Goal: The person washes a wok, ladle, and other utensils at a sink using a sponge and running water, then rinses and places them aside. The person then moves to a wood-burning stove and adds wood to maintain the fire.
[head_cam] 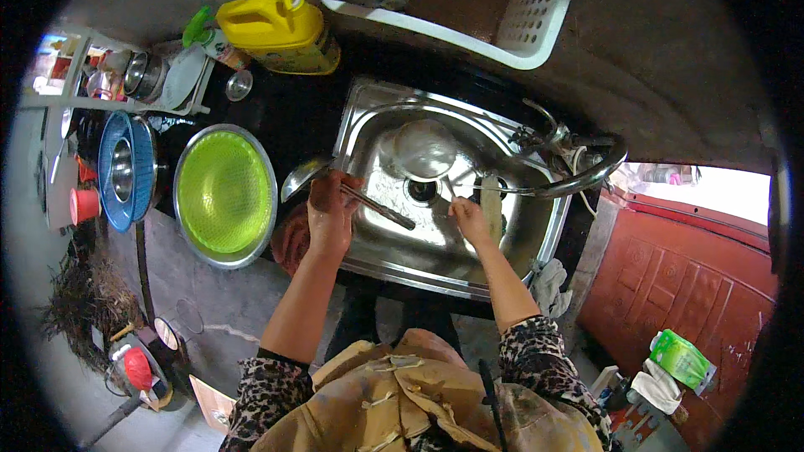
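My left hand [333, 213] grips a metal ladle [304, 179] over the left edge of the stainless steel sink [534, 263]. Its bowl hangs to the left, and the handle slants right over the basin. Over the basin, my right hand [470, 220] is closed on the handle of a round metal kitchen utensil [424, 149]. The utensil's head is blurred, so its exact kind is unclear. A curved metal faucet [606, 166] reaches in from the right. Beside my right hand lies a long pale green thing [492, 207], partly hidden.
Left of the sink stand a green colander in a metal basin [223, 191] and a blue plastic basket [107, 182]. Behind are a yellow jug [276, 31], a spray bottle [217, 44] and a white plastic basket [534, 44]. A grey cloth [549, 285] hangs at the sink's front right corner.
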### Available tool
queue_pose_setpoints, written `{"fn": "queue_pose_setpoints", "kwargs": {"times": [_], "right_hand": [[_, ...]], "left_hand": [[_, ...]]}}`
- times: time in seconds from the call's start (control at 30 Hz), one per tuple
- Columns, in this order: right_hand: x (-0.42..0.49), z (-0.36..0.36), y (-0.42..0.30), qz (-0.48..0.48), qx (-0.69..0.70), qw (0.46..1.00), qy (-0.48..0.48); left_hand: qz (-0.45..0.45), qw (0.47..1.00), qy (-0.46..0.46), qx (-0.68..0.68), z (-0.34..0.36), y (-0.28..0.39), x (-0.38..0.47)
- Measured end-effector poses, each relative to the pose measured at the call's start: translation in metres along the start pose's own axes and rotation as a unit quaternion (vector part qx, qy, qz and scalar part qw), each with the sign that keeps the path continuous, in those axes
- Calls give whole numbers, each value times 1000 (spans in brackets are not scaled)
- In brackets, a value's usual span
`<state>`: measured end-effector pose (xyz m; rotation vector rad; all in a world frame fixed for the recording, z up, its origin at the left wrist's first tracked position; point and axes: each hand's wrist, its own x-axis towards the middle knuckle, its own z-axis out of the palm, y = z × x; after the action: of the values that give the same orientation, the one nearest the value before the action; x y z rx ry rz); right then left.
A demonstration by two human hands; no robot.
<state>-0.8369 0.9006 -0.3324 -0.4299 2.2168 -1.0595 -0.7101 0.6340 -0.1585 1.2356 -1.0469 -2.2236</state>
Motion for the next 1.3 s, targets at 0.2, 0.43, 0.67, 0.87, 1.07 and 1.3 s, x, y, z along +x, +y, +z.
{"fn": "queue_pose_setpoints", "kwargs": {"times": [0.2, 0.43, 0.67, 0.87, 1.07, 1.3], "right_hand": [[2, -12, 45, -49, -113, 990, 67], [-48, -105, 22, 102, -134, 985, -43], [-135, -181, -61, 72, -239, 968, 6], [-114, -177, -75, 18, -250, 964, 89], [-125, -195, -57, 3, -212, 967, 140], [-142, -208, -34, 10, -102, 988, 116]], "left_hand": [[-29, 999, -25, 27, -11, 4, -7], [-42, 997, -56, 39, -3, 18, -25], [-71, 992, -18, -100, 31, -5, -21], [-126, 990, -54, -41, 61, -41, -22], [-135, 986, -81, -52, 77, -62, -26], [-125, 986, -96, -52, 94, -51, -27]]}}
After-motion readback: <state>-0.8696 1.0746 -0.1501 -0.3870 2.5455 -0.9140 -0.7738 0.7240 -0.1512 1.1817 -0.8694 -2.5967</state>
